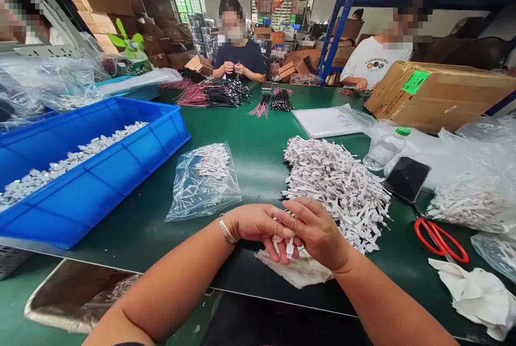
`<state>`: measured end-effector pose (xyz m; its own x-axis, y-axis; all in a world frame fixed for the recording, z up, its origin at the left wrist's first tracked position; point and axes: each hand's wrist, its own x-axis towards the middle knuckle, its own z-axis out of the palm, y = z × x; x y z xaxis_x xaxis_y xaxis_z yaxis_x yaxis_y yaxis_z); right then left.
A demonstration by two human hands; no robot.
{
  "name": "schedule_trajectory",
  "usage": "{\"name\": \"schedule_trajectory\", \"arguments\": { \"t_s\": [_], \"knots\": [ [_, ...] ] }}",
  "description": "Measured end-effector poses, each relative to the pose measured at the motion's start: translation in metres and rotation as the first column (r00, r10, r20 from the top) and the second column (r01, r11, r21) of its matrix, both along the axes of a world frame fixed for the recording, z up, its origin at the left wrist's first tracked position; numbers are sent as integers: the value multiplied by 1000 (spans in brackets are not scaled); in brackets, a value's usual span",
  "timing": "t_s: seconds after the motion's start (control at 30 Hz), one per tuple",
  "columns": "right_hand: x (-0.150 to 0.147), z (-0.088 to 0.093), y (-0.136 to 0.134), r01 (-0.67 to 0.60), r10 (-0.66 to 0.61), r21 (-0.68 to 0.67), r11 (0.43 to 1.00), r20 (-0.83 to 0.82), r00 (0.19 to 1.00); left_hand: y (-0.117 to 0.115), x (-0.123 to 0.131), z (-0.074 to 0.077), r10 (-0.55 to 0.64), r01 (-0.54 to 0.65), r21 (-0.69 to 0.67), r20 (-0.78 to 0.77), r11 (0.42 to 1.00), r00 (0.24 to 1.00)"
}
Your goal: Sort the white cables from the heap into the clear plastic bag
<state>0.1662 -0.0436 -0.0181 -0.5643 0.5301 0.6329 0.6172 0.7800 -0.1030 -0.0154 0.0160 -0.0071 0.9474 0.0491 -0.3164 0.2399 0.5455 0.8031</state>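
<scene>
Both my bare hands meet just inside the near edge of the long dark green counter (258, 134). My left hand (255, 222), with a shiny silver bangle (227, 229) on its wrist, is bent closed on a small white plastic plug (290, 248). The plug pokes out under the tip of my left thumb, with its end toward me. My right hand (322, 233) curls in from the other side, and its fingers lie over my left thumb. I cannot tell if it grips the plug too. Below my hands, a crumpled cream cloth (300, 275) lies by the near edge.

Just past my right hand is a big messy heap of small white plugs (330, 185). Toward the left side of the counter lies a flat clear plastic bag (187, 193) with some white bits inside. Farther left, a long blue plastic bin (116, 177) has a lot of white bits in it.

Right of the heap are a clear bottle with a green cap (385, 148) and a black phone (407, 178). Nearer me are red-handled scissors (437, 238) and, by the near right corner, a crumpled white cloth (478, 293). At the far edge, a person in a dark shirt (252, 57) sits behind bundles of black and pink wires (213, 93).
</scene>
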Motion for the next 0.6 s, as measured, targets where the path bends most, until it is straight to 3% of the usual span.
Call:
{"name": "schedule_trajectory", "arguments": {
  "t_s": [0.23,0.4,0.5,0.6],
  "knots": [
    [-1,-7,5,96,-120,-129,987,-192,974,-8,4,-3,255,-256,-42,-25,966,967],
    [-4,-9,3,205,-344,-336,919,-432,834,-8,3,-4,424,-424,10,-27,906,905],
    [-6,-2,0,6,-414,-624,782,-512,752,-10,6,-3,464,-463,76,1,883,886],
    [-10,5,-3,-332,-396,-783,526,-570,720,-13,10,-3,456,-453,176,24,874,890]
  ]
}}
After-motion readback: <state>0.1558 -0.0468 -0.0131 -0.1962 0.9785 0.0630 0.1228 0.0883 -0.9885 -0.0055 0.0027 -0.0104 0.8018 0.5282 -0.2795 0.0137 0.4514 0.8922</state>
